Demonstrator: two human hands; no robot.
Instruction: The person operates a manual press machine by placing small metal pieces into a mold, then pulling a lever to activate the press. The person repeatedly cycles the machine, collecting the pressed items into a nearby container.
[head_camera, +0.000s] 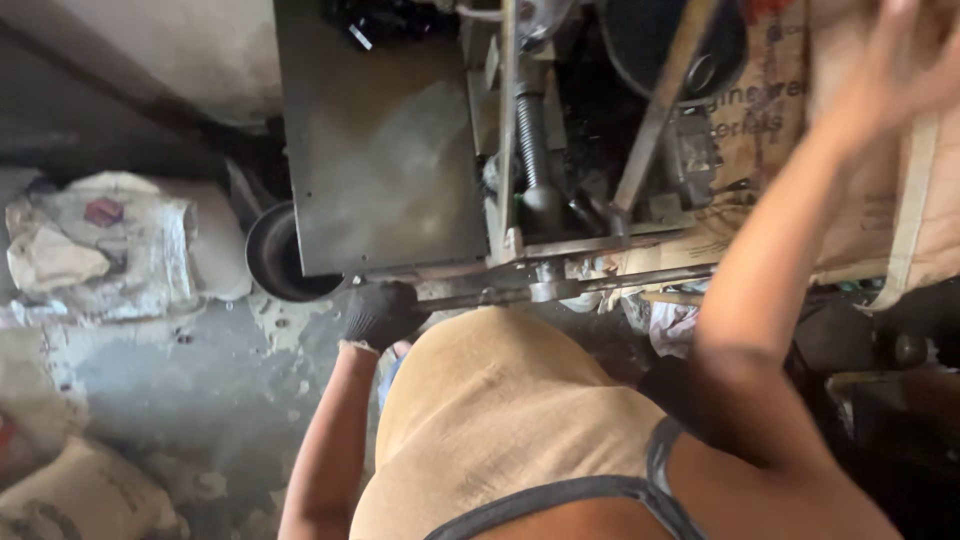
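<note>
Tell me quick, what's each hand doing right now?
Left hand: in a dark glove, curled shut at the lower edge of the grey metal machine.
Right hand: raised, blurred, bare; open or shut cannot be told.

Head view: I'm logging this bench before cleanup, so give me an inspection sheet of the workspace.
Surface: grey metal plate of a machine, scuffed and stained.
Job's things: metal bar along the machine's front edge; threaded screw behind it.
Clutter: dark round pan on the floor; crumpled sacks at the left; cardboard at the right.
Grippers: left hand, in a dark glove, at the plate's corner by the bar; right hand raised, blurred, bare.
Cables: nothing seen.
Surroundings: stained concrete floor, dim and dusty.
</note>
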